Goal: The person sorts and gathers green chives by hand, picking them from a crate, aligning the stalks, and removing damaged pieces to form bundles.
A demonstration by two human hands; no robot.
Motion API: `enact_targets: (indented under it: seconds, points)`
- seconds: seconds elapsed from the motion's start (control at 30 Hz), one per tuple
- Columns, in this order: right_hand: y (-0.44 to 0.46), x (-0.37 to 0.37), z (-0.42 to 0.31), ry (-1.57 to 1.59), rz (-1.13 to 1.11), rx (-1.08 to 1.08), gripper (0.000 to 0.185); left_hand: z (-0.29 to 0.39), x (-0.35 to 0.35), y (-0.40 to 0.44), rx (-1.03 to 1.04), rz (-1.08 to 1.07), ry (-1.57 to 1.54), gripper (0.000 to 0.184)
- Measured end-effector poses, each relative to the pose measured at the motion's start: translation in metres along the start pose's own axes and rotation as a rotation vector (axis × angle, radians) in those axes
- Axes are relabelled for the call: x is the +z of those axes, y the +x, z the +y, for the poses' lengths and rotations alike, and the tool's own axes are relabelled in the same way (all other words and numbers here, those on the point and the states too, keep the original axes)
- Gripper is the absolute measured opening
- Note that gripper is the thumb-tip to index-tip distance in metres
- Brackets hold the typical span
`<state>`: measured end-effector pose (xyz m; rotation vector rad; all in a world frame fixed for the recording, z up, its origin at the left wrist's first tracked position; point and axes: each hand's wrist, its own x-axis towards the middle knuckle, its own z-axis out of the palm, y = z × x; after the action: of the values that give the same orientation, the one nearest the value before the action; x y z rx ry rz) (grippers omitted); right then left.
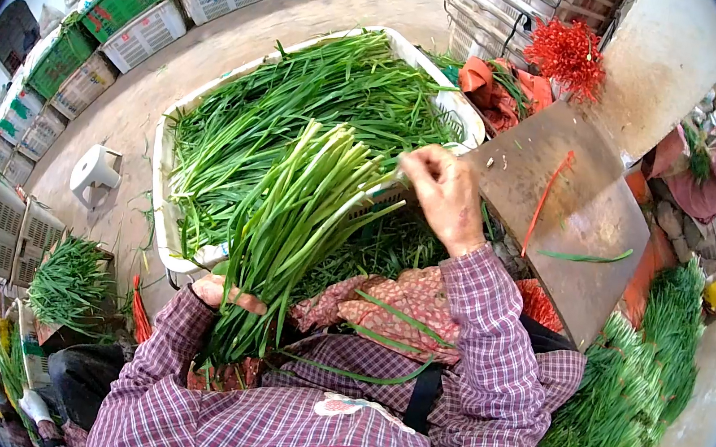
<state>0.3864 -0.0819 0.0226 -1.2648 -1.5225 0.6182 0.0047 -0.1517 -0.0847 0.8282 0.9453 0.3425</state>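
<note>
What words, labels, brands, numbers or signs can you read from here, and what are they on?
No text can be read.
Green crate: coloured marks on its side, too small and blurred to read.
White crates along the wall: some bear coloured marks, too blurred to make out.
Bunch, tub and stool: no lettering visible.
</note>
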Motion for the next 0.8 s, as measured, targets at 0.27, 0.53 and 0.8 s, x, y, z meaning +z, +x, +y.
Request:
enact_targets:
  seconds: [0.27, 0.53, 0.8]
  points:
    - [0.01, -0.074, 0.044, -0.737, 0.178, -0.041, 0.014, -0.001, -0.018, -0.011, 0.1, -0.142, 0.588, 0.066]
    - [0.006, -0.003, 0.009, -0.537, -0.41, -0.443, 0.027, 0.004, -0.013, -0.009, 0.057, -0.149, 0.665, 0.068]
    - [0.011, -0.041, 0.045, -0.648, -0.187, -0.513, 0.013, -0.001, 0.007, 0.005, 0.08, -0.318, 0.061, 0.069]
